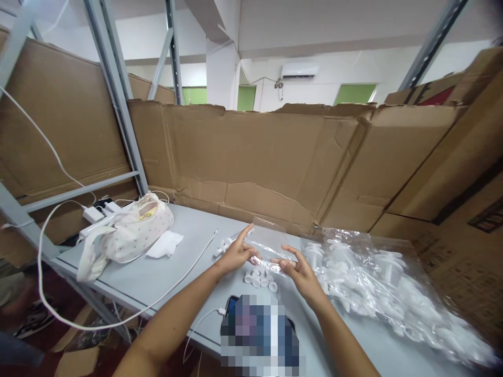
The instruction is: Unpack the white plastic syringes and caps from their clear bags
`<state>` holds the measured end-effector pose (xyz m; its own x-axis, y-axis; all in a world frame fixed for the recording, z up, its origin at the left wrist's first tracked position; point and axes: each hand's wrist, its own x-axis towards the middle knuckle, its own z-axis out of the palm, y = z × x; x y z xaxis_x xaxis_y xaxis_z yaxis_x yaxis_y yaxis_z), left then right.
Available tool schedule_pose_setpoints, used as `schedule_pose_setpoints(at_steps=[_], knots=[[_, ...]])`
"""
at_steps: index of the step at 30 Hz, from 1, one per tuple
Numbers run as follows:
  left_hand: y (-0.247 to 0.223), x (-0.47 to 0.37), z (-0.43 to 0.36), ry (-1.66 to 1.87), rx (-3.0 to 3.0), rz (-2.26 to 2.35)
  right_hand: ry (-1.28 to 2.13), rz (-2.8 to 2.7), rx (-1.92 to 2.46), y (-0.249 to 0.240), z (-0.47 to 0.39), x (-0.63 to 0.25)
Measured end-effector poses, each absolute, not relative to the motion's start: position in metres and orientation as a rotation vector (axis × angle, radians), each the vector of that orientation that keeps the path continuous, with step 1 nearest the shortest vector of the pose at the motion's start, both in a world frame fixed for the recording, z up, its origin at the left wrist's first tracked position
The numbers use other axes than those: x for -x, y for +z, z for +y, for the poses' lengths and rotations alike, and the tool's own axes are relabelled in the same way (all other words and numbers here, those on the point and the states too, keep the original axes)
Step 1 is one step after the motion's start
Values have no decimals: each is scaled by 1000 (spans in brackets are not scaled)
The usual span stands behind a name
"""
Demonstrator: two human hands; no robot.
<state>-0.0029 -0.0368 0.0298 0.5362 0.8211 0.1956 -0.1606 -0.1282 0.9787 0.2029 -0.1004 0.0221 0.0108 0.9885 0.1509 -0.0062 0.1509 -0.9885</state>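
At the bottom centre, a phone (259, 335) lies with its screen area blurred into blocks, so nothing on it can be read; a white plug and cable meet its left side. Just beyond it, small white cups (260, 278) sit in a loose cluster on the grey table (188, 230). Above them, near the middle of the frame, the left hand (238, 254) and right hand (299, 268) hold a clear plastic bag (269, 242) between them. Each pinches its lower part between thumb and curled fingers, the index finger spread away. More white pieces (223, 247) lie beside the left hand. At right, large clear bags (365, 283) hold many white plastic parts. At left are a white tissue (165, 244) and a patterned cloth bag (129, 235). Behind stands cardboard (251, 157); dark print on the right-hand carton (451, 246) is too unclear to read. A wall air conditioner (299, 71) hangs at upper centre.
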Motion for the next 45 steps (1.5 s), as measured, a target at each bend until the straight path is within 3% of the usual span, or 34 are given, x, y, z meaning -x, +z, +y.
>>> schedule_pose_setpoints(at_steps=[14, 28, 37, 43, 45], knots=[[18, 6, -26, 967, -1658, 636, 1007, -1478, 1138, 24, -106, -205], [68, 93, 0, 1316, -1732, 1223, 908, -1346, 1029, 21, -104, -213], [49, 163, 7, 853, -1928, 2014, 897, -1365, 1041, 19, -103, -209], [59, 146, -9, 785, -2035, 2214, 867, -1387, 1076, 14, -100, -210], [66, 131, -20, 609, -2259, 2219, 850, -1396, 1083, 13, -99, -211]])
